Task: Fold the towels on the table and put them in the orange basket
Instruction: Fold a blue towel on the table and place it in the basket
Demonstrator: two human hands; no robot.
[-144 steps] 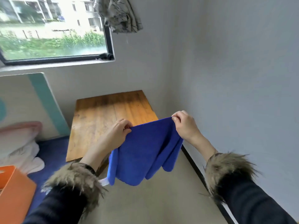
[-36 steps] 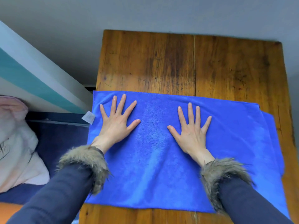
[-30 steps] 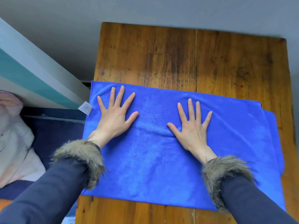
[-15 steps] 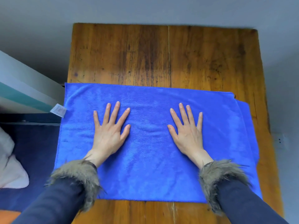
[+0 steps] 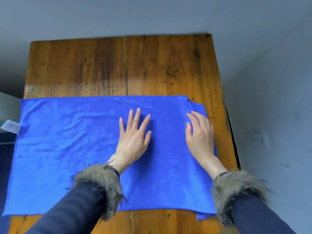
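Blue terry cloth covers the near half of a wooden table (image 5: pixel 152 68): the towel (image 5: pixel 67 149), folded double, is spread flat with its left edge hanging past the table's left side. A small white label (image 5: pixel 11 126) is seen sticking out at that left edge, toward the far corner. Near the middle of the towel the left hand (image 5: pixel 133 141) is laid palm down, its fingers straight and spread apart, flat on the cloth. Further right, the right hand (image 5: pixel 200 137) is placed at the towel's right edge, its fingers held close together and slightly curled over the cloth; whether the edge is pinched cannot be told. At that right side a lower layer of the towel is seen peeking out beyond the upper one. Fur cuffs (image 5: pixel 101 186) on dark sleeves are worn at both wrists. A grey wall (image 5: pixel 270 81) is seen right of the table.
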